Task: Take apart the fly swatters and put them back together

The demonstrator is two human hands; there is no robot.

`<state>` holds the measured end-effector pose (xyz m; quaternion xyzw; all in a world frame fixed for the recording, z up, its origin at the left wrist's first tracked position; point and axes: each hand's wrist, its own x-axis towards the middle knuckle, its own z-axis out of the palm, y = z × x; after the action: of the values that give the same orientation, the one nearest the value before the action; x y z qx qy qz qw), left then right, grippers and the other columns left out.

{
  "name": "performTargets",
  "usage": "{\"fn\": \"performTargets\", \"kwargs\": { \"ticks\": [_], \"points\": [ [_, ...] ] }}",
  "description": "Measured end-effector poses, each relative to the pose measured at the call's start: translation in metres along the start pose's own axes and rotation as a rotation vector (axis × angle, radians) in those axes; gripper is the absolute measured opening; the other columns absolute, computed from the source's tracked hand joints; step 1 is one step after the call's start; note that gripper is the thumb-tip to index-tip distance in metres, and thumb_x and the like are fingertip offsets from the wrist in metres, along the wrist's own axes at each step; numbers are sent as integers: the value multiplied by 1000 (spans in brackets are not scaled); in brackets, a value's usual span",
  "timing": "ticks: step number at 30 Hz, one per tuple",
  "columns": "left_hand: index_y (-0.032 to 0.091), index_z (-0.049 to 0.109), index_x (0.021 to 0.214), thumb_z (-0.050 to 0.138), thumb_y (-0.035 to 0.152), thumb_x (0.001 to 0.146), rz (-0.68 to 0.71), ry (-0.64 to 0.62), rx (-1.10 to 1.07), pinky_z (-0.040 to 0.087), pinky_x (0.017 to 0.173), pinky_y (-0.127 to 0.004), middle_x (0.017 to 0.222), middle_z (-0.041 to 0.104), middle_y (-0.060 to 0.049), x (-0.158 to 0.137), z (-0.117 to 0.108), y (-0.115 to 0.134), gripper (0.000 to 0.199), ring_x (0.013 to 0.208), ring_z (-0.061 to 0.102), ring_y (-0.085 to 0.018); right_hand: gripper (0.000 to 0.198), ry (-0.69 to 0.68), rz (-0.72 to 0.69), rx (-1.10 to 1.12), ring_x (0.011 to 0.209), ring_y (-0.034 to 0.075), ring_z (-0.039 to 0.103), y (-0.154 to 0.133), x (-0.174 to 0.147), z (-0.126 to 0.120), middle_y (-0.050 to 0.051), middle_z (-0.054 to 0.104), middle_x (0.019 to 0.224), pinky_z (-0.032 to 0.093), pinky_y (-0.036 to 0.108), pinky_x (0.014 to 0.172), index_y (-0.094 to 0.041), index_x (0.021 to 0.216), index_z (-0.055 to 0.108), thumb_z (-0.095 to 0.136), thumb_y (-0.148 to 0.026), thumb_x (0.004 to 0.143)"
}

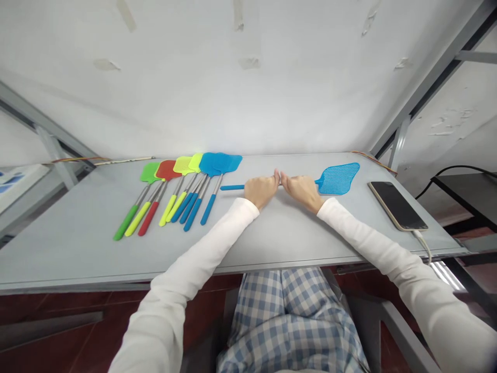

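Note:
Both of my hands are wrapped round one blue fly swatter [339,178], held sideways above the grey table. My left hand [262,190] grips its shaft close to the blue handle, which sticks out to the left. My right hand [302,191] closes on the shaft near the mesh head, which points right. The two thumbs almost meet in the middle, and most of the metal shaft is hidden by my fingers. To the left lies a row of several fly swatters: a green one [126,223], a red one [148,218], yellow ones [167,210] and blue ones [208,209].
A phone [398,205] with a white cable [422,242] lies at the right of the grey table [295,235]. Behind the table rises a white wall [272,114] with tape scraps. Metal frame posts stand at both sides, and thin wires run along the back corners.

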<state>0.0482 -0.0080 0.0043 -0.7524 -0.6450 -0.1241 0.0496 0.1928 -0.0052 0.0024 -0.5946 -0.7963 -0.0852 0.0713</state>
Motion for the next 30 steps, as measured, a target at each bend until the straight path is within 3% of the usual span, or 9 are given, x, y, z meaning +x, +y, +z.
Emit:
{"fn": "performTargets", "kwargs": {
  "ticks": [5, 9, 12, 16, 18, 21, 25, 30],
  "points": [
    [10, 72, 98, 13, 37, 100, 46, -8, -10, 44, 72, -30, 86, 72, -20, 0, 1, 7, 65, 85, 69, -24, 55, 70, -78, 0, 68, 20, 64, -6, 3, -3, 13, 70, 75, 32, 28, 60, -13, 93, 69, 19, -34, 102],
    [9, 72, 102, 13, 38, 100, -2, 32, 14, 42, 71, -29, 88, 71, -20, 9, 3, -8, 65, 87, 68, -24, 49, 308, -238, 11, 88, 23, 62, 12, 9, -1, 15, 68, 88, 39, 34, 79, -13, 87, 67, 24, -31, 100],
    [8, 73, 97, 14, 40, 100, -89, 55, 36, 41, 71, -30, 89, 71, -22, 15, 3, -26, 67, 89, 67, -25, 44, 490, -152, 31, 115, 25, 53, 30, 11, 0, 16, 63, 111, 32, 42, 98, -15, 93, 67, 25, -29, 99],
    [10, 74, 94, 19, 43, 98, -84, 51, 19, 39, 73, -32, 90, 70, -21, 19, 5, -45, 64, 90, 66, -25, 41, 494, -124, 9, 130, 26, 42, 50, 13, 5, 12, 58, 123, 26, 44, 105, -19, 102, 66, 27, -31, 98],
    [10, 74, 94, 21, 43, 98, -76, 48, 12, 38, 73, -32, 89, 71, -21, 20, 7, -51, 63, 90, 66, -25, 40, 488, -114, -11, 123, 25, 48, 57, 17, 9, 11, 61, 117, 29, 43, 102, -20, 102, 66, 28, -32, 97],
    [9, 75, 91, 22, 43, 98, -68, 68, 21, 37, 71, -32, 86, 71, -21, 21, 11, -54, 63, 87, 66, -26, 47, 502, -13, -24, 93, 23, 58, 66, 24, 15, 12, 65, 89, 37, 39, 86, -17, 85, 68, 25, -32, 97],
    [9, 75, 84, 26, 42, 97, 16, 91, 22, 37, 67, -30, 75, 70, -20, 20, 13, -49, 60, 78, 66, -24, 55, 530, 118, 0, 61, 19, 50, 75, 26, 17, 7, 51, 52, 33, 33, 63, -17, 56, 58, 24, -32, 96],
    [8, 74, 89, 28, 37, 97, 61, 76, 12, 40, 67, -30, 67, 67, -18, 13, 14, -39, 56, 74, 67, -22, 51, 625, 118, 27, 54, 16, 43, 75, 19, 16, 3, 39, 43, 29, 31, 60, -19, 49, 51, 30, -30, 94]
  ]
}}
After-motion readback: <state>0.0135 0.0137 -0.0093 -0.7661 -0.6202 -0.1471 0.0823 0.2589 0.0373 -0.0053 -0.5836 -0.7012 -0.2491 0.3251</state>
